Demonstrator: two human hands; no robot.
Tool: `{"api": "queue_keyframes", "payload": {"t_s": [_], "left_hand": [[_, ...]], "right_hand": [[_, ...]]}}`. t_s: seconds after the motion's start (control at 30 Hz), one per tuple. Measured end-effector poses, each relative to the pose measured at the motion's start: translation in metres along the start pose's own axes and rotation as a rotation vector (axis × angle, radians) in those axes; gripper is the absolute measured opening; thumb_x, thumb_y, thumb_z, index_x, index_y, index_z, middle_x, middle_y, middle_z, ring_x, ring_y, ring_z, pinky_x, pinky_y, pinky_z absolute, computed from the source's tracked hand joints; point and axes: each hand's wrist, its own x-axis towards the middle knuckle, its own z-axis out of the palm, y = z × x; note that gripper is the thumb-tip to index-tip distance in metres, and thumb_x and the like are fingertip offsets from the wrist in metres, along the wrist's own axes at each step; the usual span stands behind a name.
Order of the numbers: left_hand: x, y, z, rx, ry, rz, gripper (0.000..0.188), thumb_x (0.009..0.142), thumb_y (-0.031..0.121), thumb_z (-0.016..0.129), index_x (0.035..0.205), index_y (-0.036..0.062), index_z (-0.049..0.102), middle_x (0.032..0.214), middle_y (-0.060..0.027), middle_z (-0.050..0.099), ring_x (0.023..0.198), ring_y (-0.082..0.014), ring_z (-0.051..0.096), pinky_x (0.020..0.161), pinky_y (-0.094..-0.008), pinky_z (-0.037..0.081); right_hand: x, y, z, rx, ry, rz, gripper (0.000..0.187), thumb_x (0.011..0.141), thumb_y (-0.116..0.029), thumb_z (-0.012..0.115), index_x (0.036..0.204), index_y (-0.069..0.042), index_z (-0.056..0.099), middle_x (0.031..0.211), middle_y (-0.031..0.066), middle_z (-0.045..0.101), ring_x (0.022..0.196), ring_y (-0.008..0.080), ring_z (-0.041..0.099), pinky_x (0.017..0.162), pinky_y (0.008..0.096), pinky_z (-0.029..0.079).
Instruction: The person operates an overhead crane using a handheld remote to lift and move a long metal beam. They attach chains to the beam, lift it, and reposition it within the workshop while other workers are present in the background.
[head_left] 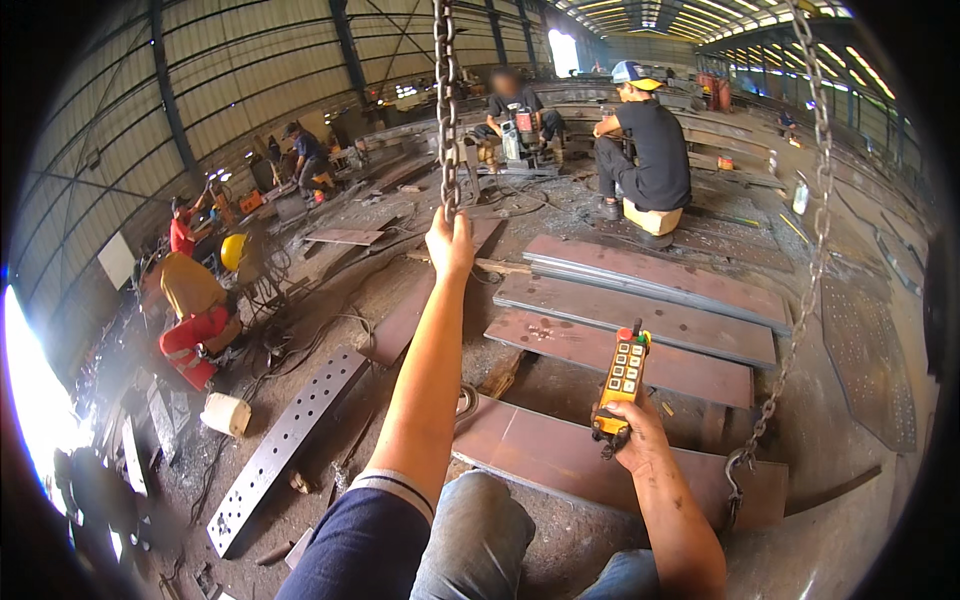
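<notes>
Hands (450, 245) on chain (447, 110) and remote (625, 372), gap between plate edges (690, 386)

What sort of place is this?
Most likely a metalworking shop in a big shed: flat metal plates lie stacked, a long bar full of holes lies on the floor, and the left hand grips a heavy chain.

The person's navy sleeve (355, 545) at seven o'clock has a striped cuff (402, 490); faded blue jeans (475, 540) show at six.
</notes>
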Motion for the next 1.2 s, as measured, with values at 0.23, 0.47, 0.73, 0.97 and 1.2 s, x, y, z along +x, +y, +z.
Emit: {"api": "queue_keyframes", "payload": {"t_s": [0.23, 0.47, 0.73, 0.97, 1.2], "left_hand": [[-0.009, 0.004, 0.011, -0.026, 0.009, 0.042, 0.019, 0.095, 0.018, 0.06, 0.087, 0.001, 0.057, 0.064, -0.0029, 0.055, 0.057, -0.0096, 0.047, 0.054, -0.0305, 0.041], [-0.015, 0.007, 0.008, -0.026, 0.012, 0.031, 0.018, 0.095, 0.016, 0.06, 0.085, 0.0009, 0.056, 0.061, -0.0009, 0.051, 0.057, -0.0085, 0.043, 0.053, -0.0302, 0.039], [-0.013, 0.006, -0.001, 0.002, 0.052, 0.09, 0.016, 0.095, 0.016, 0.061, 0.092, 0.0001, 0.06, 0.064, -0.0003, 0.051, 0.059, -0.0092, 0.042, 0.055, -0.0299, 0.039], [-0.005, -0.003, -0.01, -0.085, 0.019, -0.018, 0.012, 0.097, 0.015, 0.061, 0.097, 0.0028, 0.062, 0.069, 0.0044, 0.048, 0.061, -0.0058, 0.038, 0.054, -0.0271, 0.034], [-0.003, -0.005, -0.007, -0.001, 0.042, 0.017, 0.018, 0.096, 0.017, 0.06, 0.089, 0.001, 0.057, 0.062, -0.0025, 0.05, 0.058, -0.0092, 0.043, 0.053, -0.0315, 0.038]], "right_hand": [[-0.006, -0.003, 0.006, -0.171, 0.059, -0.074, 0.067, 0.075, 0.006, 0.068, 0.136, -0.012, 0.045, 0.105, 0.009, 0.059, 0.087, 0.0227, 0.066, 0.069, 0.0374, 0.059], [-0.014, -0.014, 0.005, -0.188, -0.004, -0.097, 0.091, 0.075, 0.005, 0.071, 0.153, -0.018, 0.031, 0.114, 0.0075, 0.056, 0.096, 0.0212, 0.064, 0.073, 0.0391, 0.06], [-0.022, -0.039, 0.012, -0.254, 0.134, -0.072, 0.065, 0.09, -0.016, 0.069, 0.146, -0.014, 0.036, 0.109, 0.0138, 0.064, 0.083, 0.025, 0.069, 0.066, 0.0392, 0.06], [-0.017, -0.04, 0.004, -0.186, 0.132, -0.007, 0.048, 0.083, -0.023, 0.051, 0.13, -0.013, 0.046, 0.102, 0.0158, 0.068, 0.082, 0.028, 0.07, 0.072, 0.0434, 0.061], [-0.016, -0.041, 0.002, -0.237, 0.215, -0.008, 0.044, 0.093, -0.047, 0.069, 0.116, -0.014, 0.053, 0.078, 0.0056, 0.065, 0.059, 0.0193, 0.067, 0.056, 0.0353, 0.059]]}}
